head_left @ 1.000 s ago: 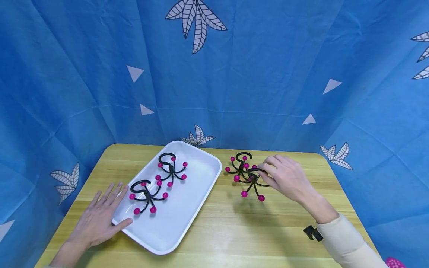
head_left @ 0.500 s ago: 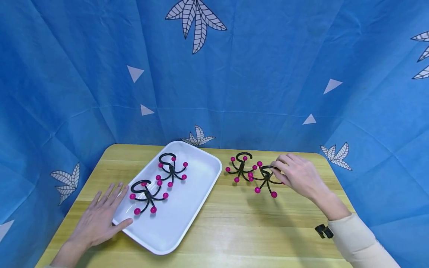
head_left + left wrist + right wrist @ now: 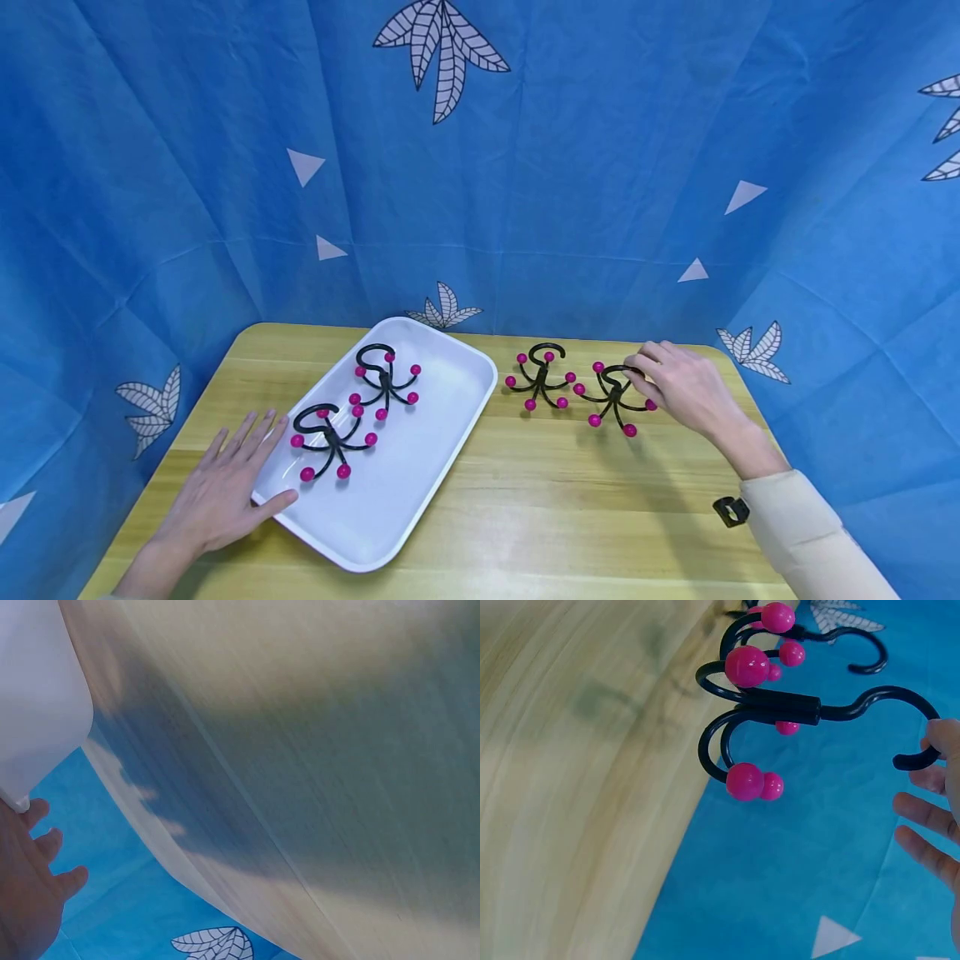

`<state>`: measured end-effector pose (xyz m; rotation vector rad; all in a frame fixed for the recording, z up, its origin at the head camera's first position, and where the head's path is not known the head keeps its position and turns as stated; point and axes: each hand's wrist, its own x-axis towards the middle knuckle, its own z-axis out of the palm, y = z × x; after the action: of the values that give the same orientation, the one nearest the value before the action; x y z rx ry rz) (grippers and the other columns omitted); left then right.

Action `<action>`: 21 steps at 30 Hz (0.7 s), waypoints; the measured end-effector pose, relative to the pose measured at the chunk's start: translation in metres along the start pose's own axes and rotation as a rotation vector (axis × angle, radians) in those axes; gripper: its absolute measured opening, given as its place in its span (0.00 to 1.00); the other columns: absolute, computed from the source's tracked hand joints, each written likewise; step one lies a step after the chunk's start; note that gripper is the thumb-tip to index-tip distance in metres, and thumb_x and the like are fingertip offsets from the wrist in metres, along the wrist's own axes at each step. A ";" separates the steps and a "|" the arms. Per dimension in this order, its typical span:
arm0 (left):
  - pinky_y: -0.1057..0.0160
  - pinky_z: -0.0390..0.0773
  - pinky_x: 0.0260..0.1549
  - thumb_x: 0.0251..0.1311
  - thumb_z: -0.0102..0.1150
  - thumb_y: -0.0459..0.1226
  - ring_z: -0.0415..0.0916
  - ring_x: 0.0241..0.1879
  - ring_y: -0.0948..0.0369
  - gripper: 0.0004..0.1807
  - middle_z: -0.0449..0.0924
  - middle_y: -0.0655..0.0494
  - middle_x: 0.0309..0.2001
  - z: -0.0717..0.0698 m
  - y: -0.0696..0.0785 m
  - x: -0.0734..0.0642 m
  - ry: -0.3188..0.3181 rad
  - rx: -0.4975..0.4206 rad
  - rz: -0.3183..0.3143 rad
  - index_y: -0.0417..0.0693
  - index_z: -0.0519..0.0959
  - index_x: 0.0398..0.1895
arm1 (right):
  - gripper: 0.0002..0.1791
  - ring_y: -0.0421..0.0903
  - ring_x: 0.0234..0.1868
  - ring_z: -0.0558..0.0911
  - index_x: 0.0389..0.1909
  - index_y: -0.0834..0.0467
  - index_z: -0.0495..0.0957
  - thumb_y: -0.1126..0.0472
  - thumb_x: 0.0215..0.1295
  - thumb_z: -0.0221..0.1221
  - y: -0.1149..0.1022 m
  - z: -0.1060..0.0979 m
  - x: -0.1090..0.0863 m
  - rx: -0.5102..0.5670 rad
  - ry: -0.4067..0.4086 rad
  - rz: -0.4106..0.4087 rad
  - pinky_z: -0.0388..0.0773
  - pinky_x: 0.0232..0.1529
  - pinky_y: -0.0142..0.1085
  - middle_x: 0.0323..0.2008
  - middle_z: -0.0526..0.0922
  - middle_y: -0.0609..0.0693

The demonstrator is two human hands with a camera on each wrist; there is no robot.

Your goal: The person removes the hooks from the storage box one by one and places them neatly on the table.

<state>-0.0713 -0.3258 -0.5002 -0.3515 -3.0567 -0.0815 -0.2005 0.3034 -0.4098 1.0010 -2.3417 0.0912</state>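
My right hand (image 3: 678,387) pinches the curved top of a black multi-arm hook hanger (image 3: 617,396) with pink ball tips. In the right wrist view the thumb and a finger grip the hook (image 3: 907,694), while the other fingers are apart from it. A second hanger (image 3: 542,377) stands on the table just left of the held one. My left hand (image 3: 221,492) lies with straight fingers at the left edge of the white tray (image 3: 390,508), thumb over the rim. Inside the tray stand two like hangers, a nearer one (image 3: 330,437) and a farther one (image 3: 385,382).
The wooden table (image 3: 540,508) has rounded far corners. A blue curtain (image 3: 600,167) with white leaves and triangles hangs behind it and along both sides. A black clip-like piece (image 3: 731,511) sits by the right sleeve (image 3: 810,525).
The right hand has carried its hanger to the right, away from the standing hanger it overlapped before. The left hand, the tray and the hangers in it stay put.
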 end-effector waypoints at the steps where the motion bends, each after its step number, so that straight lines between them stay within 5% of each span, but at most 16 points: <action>1: 0.32 0.44 0.84 0.62 0.58 0.70 0.50 0.84 0.38 0.60 0.54 0.37 0.84 0.000 0.000 0.000 0.001 -0.001 0.001 0.47 0.49 0.86 | 0.07 0.46 0.27 0.78 0.38 0.57 0.86 0.62 0.59 0.70 0.002 0.002 -0.001 0.000 -0.008 0.013 0.75 0.20 0.36 0.32 0.84 0.50; 4: 0.33 0.43 0.85 0.62 0.58 0.70 0.50 0.84 0.38 0.60 0.54 0.37 0.84 0.001 0.000 0.000 0.005 0.001 0.001 0.47 0.49 0.86 | 0.07 0.45 0.26 0.76 0.39 0.56 0.86 0.62 0.60 0.71 0.008 0.006 -0.004 0.007 -0.023 0.048 0.71 0.18 0.33 0.32 0.83 0.50; 9: 0.53 0.13 0.83 0.62 0.58 0.70 0.50 0.84 0.38 0.60 0.54 0.37 0.84 0.001 -0.001 0.000 0.012 0.011 0.006 0.47 0.49 0.87 | 0.06 0.45 0.27 0.77 0.40 0.57 0.86 0.62 0.63 0.70 0.017 0.016 -0.008 0.012 -0.037 0.087 0.70 0.18 0.34 0.32 0.83 0.49; 12: 0.63 0.07 0.78 0.63 0.58 0.70 0.49 0.84 0.38 0.60 0.54 0.37 0.84 0.001 -0.002 0.000 0.009 0.017 0.006 0.47 0.48 0.87 | 0.07 0.46 0.27 0.78 0.41 0.57 0.87 0.61 0.63 0.69 0.020 0.021 -0.009 0.013 -0.053 0.105 0.72 0.19 0.35 0.33 0.83 0.49; 15: 0.54 0.12 0.83 0.63 0.58 0.70 0.49 0.84 0.38 0.60 0.54 0.37 0.84 0.001 -0.002 0.000 0.007 0.015 0.004 0.47 0.49 0.87 | 0.08 0.47 0.29 0.78 0.42 0.57 0.87 0.61 0.63 0.71 0.023 0.026 -0.009 0.015 -0.076 0.127 0.73 0.20 0.36 0.33 0.84 0.50; 21: 0.35 0.39 0.86 0.63 0.57 0.71 0.48 0.84 0.38 0.60 0.53 0.37 0.84 0.001 -0.001 0.000 -0.002 0.008 0.000 0.47 0.49 0.87 | 0.09 0.49 0.31 0.81 0.44 0.57 0.88 0.61 0.64 0.71 0.029 0.033 -0.006 0.006 -0.114 0.165 0.78 0.23 0.40 0.35 0.85 0.52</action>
<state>-0.0714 -0.3263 -0.5008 -0.3506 -3.0581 -0.0690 -0.2328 0.3184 -0.4355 0.8337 -2.5276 0.1085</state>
